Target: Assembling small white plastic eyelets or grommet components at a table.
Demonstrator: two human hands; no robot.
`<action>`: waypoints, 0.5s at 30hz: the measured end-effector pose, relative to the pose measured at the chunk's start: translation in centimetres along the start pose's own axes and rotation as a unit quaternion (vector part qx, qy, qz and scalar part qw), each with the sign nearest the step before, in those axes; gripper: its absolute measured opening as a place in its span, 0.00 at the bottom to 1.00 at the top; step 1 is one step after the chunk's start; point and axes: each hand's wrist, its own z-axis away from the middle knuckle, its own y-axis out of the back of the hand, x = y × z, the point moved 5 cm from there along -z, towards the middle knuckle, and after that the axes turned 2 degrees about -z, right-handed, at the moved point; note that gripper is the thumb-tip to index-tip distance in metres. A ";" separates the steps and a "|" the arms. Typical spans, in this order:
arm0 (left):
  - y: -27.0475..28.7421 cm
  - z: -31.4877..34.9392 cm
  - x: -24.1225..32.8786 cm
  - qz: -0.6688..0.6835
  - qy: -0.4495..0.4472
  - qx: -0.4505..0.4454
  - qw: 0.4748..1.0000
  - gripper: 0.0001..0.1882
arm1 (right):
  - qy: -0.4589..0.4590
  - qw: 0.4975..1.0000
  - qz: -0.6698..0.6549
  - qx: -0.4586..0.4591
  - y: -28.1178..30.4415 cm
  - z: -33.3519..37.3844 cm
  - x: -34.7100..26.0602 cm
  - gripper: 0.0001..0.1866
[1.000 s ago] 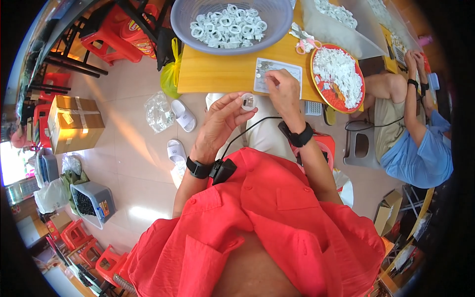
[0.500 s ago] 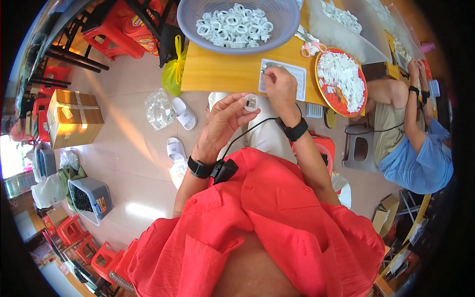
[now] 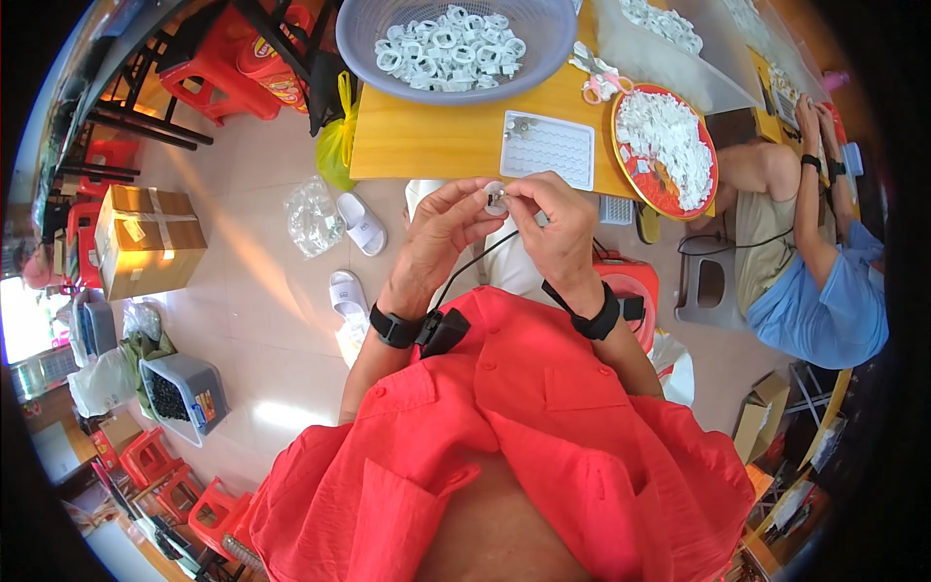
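Both hands meet below the wooden table's point(image 3: 427, 145) near edge. The left hand point(image 3: 441, 233) and right hand point(image 3: 558, 228) pinch one small white ring part point(image 3: 496, 197) between their fingertips. Beyond it lies a white grid tray point(image 3: 548, 148). A lavender basin point(image 3: 364, 29) of white rings stands farther back, a red plate point(image 3: 669, 141) to the right. Nothing blocks the part.

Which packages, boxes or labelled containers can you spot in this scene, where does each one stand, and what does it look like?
Cardboard box: on the floor at far left, brown, taped, with small pale labels.
Clear plastic bag: on the floor beside a white slipper, crumpled.
Grey bin: on the floor at lower left, rectangular, dark contents, a small coloured sticker on its side.
Small cardboard box: on the floor at lower right, brown, open.
No screens visible.
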 end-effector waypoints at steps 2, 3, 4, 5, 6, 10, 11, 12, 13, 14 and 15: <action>-0.1 0.1 0.1 -0.011 -0.005 0.004 1.000 0.12 | 0.022 1.000 0.010 0.001 -0.1 0.2 0.2 0.07; -0.1 0.1 0.1 -0.020 -0.010 0.008 1.000 0.12 | 0.044 0.999 0.020 0.002 -0.2 0.3 0.2 0.07; -0.2 0.2 0.1 -0.021 -0.011 0.009 1.000 0.12 | 0.044 0.999 0.020 0.002 -0.1 0.3 0.2 0.07; -0.2 0.3 0.2 -0.024 -0.013 0.011 1.000 0.12 | 0.067 0.997 0.035 -0.001 -0.2 0.4 0.0 0.08; -0.2 0.3 0.2 -0.027 -0.016 0.013 0.999 0.12 | 0.090 0.995 0.051 -0.005 -0.2 0.4 -0.2 0.08; -0.1 0.4 0.1 -0.032 -0.021 0.017 0.999 0.12 | 0.107 0.991 0.075 -0.013 -0.3 0.6 -0.9 0.08; -0.2 0.4 0.2 -0.033 -0.022 0.019 0.999 0.12 | 0.104 0.991 0.081 -0.015 -0.3 0.6 -1.0 0.08; -0.2 0.4 0.2 -0.033 -0.023 0.021 0.999 0.12 | 0.102 0.991 0.087 -0.017 -0.3 0.6 -1.0 0.08; -0.2 0.4 0.2 -0.033 -0.022 0.020 0.999 0.12 | 0.100 0.991 0.088 -0.017 -0.4 0.6 -0.9 0.08; -0.3 0.4 0.2 -0.043 -0.023 0.025 0.999 0.12 | 0.095 0.993 0.070 -0.007 -0.3 0.7 -0.7 0.08; -0.3 0.4 0.3 -0.052 -0.025 0.030 0.998 0.12 | 0.089 0.995 0.052 0.003 -0.3 0.7 -0.6 0.07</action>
